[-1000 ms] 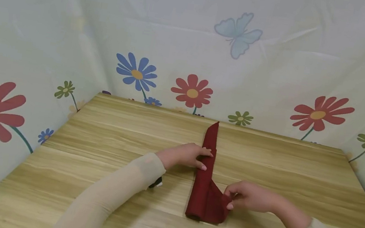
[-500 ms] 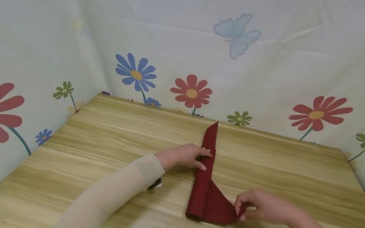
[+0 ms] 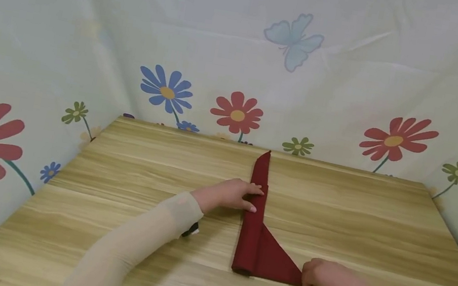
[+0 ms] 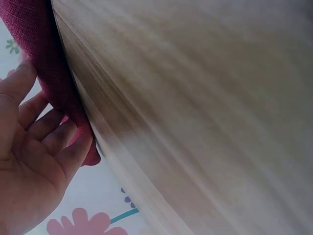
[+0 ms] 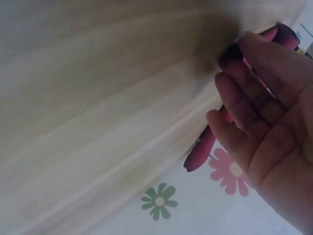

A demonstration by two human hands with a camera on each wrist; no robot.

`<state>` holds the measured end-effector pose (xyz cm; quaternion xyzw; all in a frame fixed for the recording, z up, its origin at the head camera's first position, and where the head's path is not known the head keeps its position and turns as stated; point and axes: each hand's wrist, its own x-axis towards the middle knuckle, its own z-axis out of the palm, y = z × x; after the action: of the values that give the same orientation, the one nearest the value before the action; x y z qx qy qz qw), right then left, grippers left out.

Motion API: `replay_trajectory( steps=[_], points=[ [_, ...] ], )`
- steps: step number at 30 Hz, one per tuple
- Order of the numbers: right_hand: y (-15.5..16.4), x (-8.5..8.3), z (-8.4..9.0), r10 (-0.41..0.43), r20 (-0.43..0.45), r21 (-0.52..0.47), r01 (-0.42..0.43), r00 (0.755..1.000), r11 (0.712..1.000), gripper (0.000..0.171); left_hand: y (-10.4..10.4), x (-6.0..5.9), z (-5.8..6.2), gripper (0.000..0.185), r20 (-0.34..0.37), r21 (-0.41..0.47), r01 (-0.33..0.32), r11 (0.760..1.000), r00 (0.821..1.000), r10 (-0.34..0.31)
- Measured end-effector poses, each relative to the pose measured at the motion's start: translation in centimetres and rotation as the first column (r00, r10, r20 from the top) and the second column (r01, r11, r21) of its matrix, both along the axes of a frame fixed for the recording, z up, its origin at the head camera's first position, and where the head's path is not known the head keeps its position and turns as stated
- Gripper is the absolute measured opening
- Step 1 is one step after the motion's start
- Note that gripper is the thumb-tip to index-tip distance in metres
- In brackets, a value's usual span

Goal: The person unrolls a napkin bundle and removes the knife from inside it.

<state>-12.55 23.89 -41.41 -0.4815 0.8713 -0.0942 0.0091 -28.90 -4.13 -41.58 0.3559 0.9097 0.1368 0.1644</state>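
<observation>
A dark red cloth [image 3: 249, 238] lies on the wooden table, rolled lengthwise into a tube that narrows to a point at its far end. From the near half of the roll, a flat triangular flap [image 3: 275, 260] spreads to the right. My left hand [image 3: 232, 194] rests across the middle of the roll, its thumb and fingers apart on top; in the left wrist view the relaxed fingers lie against the fabric [image 4: 34, 44]. Down at the flap's right corner, my right hand [image 3: 332, 284] pinches the fabric between thumb and fingers. Its fingertips cover that corner.
The wood-grain table [image 3: 163, 162] reaches back to a pale curtain [image 3: 210, 35] printed with flowers and a butterfly. Curtain also hangs along the left and right sides. A small black device [image 3: 190, 230] shows beneath the left wrist.
My right hand has moved right and toward me, drawing the flap's corner out from crumpled to a flat, taut triangle. The left hand has stayed on the roll.
</observation>
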Motion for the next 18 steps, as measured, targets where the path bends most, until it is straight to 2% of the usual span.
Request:
replay_trajectory(
  steps=[5, 8, 11, 14, 18],
  points=[
    [-0.2, 0.6, 0.2, -0.063, -0.016, -0.081, 0.062, 0.998, 0.995, 0.013, -0.8, 0.4, 0.1, 0.055, -0.091, 0.004, 0.033, 0.999, 0.995, -0.032],
    [-0.4, 0.5, 0.3, -0.085, -0.079, -0.096, 0.077, 0.993, 0.992, 0.025, -1.2, 0.7, 0.1, 0.051, -0.155, 0.0, 0.045, 0.999, 0.987, -0.045],
    [-0.6, 0.3, 0.0, -0.101, -0.126, -0.075, 0.092, 0.987, 0.993, 0.036, -1.6, 1.2, 0.4, 0.049, -0.185, -0.012, 0.046, 0.999, 0.982, -0.047],
    [-0.8, 0.0, -0.4, -0.106, -0.11, -0.042, 0.102, 0.988, 0.994, 0.04, -1.8, 1.7, 1.0, 0.049, -0.19, -0.027, 0.04, 0.999, 0.981, -0.044],
    [-1.2, -0.3, -1.0, -0.11, -0.039, 0.005, 0.11, 0.993, 0.994, 0.041, -2.0, 2.4, 1.9, 0.052, -0.181, -0.05, 0.033, 0.998, 0.983, -0.042]
  ],
)
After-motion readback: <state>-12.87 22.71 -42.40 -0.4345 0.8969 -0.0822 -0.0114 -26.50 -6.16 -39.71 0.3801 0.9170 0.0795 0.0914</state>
